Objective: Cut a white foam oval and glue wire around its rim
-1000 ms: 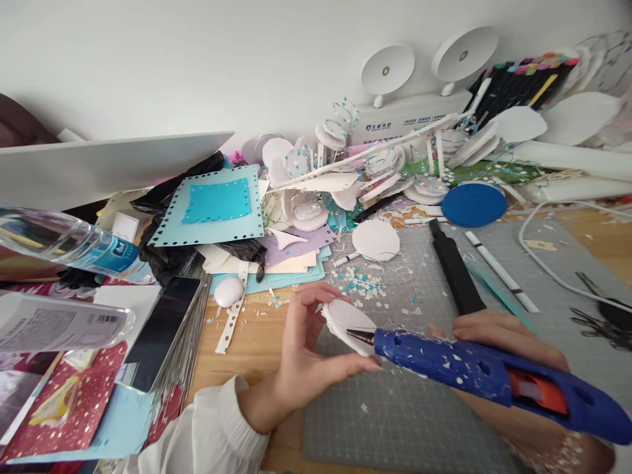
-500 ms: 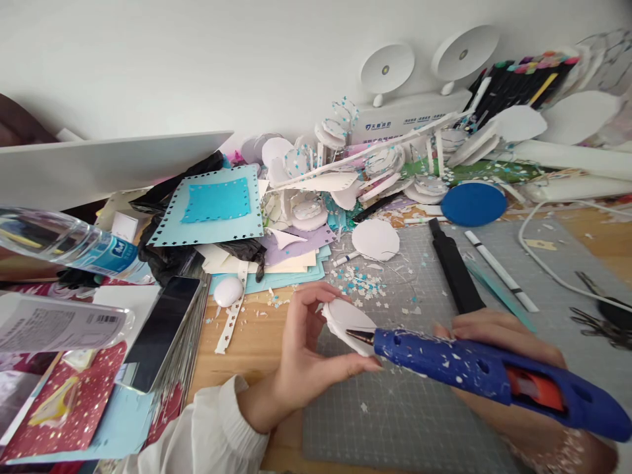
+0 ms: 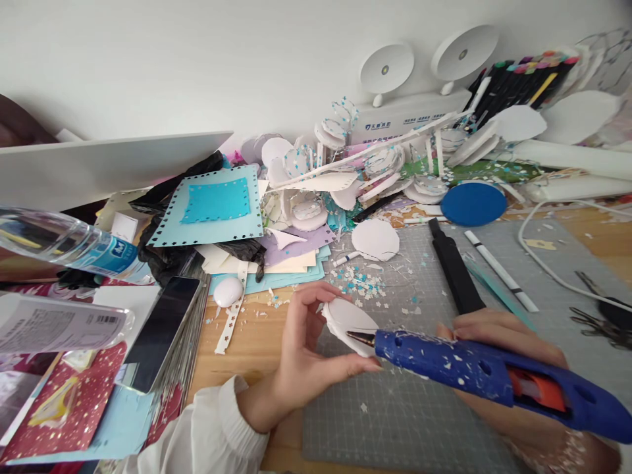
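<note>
Between the thumb and fingers of my left hand (image 3: 309, 349) a white foam disc (image 3: 348, 319) is held tilted by its edges. My right hand (image 3: 508, 336) grips a blue hot glue gun (image 3: 444, 365) spotted with white bits; the gun hides part of that hand. The gun's metal nozzle points left and lies at the lower right edge of the disc, seemingly touching it. Beyond the disc, small blue and white paper stars (image 3: 363, 283) are scattered on the grey cutting mat (image 3: 375, 421), with a white round cutout (image 3: 375, 239) behind them.
White disc-and-wire pieces (image 3: 380, 164) crowd the back near a blue round lid (image 3: 474, 204). Right lie a black bar-shaped object (image 3: 454, 270), a white marker (image 3: 501, 270) and a white cable (image 3: 526, 237). Left are a phone (image 3: 162, 332), a water bottle (image 3: 64, 243) and punched blue paper (image 3: 212, 204).
The glue gun has shifted very slightly to the right along the disc's edge. My left hand and the disc stay almost where they were.
</note>
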Tool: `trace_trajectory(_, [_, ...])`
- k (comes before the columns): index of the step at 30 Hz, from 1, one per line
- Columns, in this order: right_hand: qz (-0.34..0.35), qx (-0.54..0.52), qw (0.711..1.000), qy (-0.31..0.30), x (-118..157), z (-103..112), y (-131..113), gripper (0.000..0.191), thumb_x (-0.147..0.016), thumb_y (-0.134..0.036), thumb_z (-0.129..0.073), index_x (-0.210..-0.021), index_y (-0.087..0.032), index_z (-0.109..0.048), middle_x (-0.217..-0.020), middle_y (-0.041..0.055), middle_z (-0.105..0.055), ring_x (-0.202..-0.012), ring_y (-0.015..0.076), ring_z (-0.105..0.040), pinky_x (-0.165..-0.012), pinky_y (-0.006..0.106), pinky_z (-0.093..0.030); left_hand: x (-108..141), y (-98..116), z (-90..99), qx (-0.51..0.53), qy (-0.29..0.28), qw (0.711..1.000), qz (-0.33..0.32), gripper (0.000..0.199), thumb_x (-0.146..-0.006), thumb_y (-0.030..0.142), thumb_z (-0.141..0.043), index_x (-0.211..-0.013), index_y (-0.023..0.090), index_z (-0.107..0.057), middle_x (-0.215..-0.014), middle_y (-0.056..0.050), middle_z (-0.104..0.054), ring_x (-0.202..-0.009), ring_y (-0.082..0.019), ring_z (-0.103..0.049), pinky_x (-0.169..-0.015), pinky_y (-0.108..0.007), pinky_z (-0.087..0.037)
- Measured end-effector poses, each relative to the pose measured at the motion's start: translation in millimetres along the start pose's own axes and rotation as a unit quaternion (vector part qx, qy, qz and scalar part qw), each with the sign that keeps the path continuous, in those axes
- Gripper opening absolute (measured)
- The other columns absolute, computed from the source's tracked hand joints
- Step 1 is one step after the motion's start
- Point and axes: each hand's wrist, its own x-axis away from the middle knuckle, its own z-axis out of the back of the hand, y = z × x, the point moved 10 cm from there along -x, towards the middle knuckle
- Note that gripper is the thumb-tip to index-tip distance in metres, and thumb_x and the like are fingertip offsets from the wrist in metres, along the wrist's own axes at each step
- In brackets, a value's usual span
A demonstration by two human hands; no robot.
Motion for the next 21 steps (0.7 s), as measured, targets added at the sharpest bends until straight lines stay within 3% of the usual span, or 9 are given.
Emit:
trace_trajectory(7, [0.023,0.049,0.998,-0.025,-3.9,-1.1,-7.6,0.01,-0.082,-0.024,-0.065,-0.09,-0.026,-0.059,-0.076,-0.0028,-0.065,-0.061,0.0149,-0.065,-0.053,0.022,-0.056,-2.5,2.3,-0.1,-0.003,0.0,1.0,-0.006,0.069,-0.06,0.035,-0.092,-0.116,0.025,-0.054,-0.114,-0.006,-0.06,-0.104,-0.022,-0.061,-0.088,-0.033,-0.05])
trace_trajectory(11, [0.022,0.036,0.998,-0.039,-0.9,-0.8,-4.9,0.017,-0.08,-0.022,-0.068,-0.095,-0.026,-0.061,-0.081,-0.002,-0.067,-0.066,0.0157,-0.066,-0.059,0.023,-0.057,-2.0,1.6,-1.0,0.013,-0.007,1.0,-0.007,0.068,-0.061,0.032,-0.091,-0.118,0.025,-0.055,-0.118,-0.007,-0.059,-0.109,-0.023,-0.061,-0.093,-0.034,-0.05])
trace_trajectory(21, [-0.017,0.038,0.999,-0.033,4.4,3.1,4.9,0.019,-0.077,-0.021,-0.069,-0.093,-0.03,-0.064,-0.08,-0.0028,-0.069,-0.063,0.0179,-0.067,-0.056,0.026,-0.057,-0.1,-1.6,-2.2,0.026,-0.02,0.999,0.004,0.07,-0.063,0.029,-0.09,-0.125,0.027,-0.055,-0.126,-0.009,-0.058,-0.119,-0.027,-0.059,-0.104,-0.042,-0.048])
